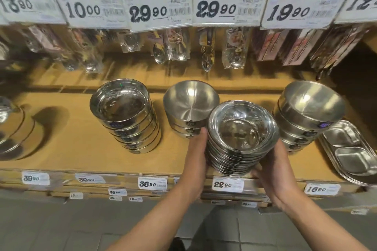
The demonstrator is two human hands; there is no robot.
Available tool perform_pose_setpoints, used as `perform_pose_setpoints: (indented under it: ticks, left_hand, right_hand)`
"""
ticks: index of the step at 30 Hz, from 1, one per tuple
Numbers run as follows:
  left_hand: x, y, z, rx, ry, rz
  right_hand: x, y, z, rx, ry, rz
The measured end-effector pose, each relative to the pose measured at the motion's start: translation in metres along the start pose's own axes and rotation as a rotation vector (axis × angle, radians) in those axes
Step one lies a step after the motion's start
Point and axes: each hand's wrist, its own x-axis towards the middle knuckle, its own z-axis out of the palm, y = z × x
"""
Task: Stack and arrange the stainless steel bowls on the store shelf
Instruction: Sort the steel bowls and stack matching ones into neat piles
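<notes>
Bowl stacks (242, 138) silver, mirror finish, dark label stickers. Shelf (81, 138) tan cardboard-brown. Price tags (152, 183) white, black digits. Floor (61, 230) at 6 o'clock grey.

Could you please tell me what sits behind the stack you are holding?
A short stack of matte steel bowls stands behind the held stack of shiny rimmed steel bowls, which covers its right lower side.

Shelf (81, 144): tan board, price tags along the front edge. Resting on it, left to right: a large steel vessel (12, 130), cut off by the frame edge; tall stack of bowls (126, 120), leaning; shorter stack of matte bowls (187, 112), further back; right stack of bowls (306, 116); divided steel trays (350, 153), stacked at the far right, just beside it.
</notes>
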Motion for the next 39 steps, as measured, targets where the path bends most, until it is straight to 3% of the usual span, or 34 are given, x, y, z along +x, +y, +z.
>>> perform_pose_setpoints:
  ticks: [6, 11, 22, 29, 34, 39]
  left_hand:
    - [0.016, 0.006, 0.0, -0.03, 0.114, -0.05]
    - [0.019, 0.009, -0.007, 0.048, 0.082, -0.106]
    - [-0.05, 0.016, -0.066, 0.189, 0.174, -0.123]
    - [-0.096, 0.044, -0.117, 0.13, 0.356, -0.108]
    - [-0.093, 0.072, -0.161, 0.021, 0.454, -0.075]
    - [-0.059, 0.094, -0.191, 0.013, 0.412, -0.106]
  right_hand:
    - [0.009, -0.007, 0.013, 0.051, 0.056, 0.011]
    - [0.007, -0.008, 0.015, 0.038, 0.056, 0.018]
    - [-0.053, 0.033, -0.003, 0.003, 0.138, 0.173]
    - [-0.083, 0.031, 0.04, -0.102, -0.022, 0.301]
    - [-0.078, 0.019, 0.09, -0.161, -0.208, 0.284]
    - [-0.048, 0.023, 0.16, -0.227, -0.217, 0.254]
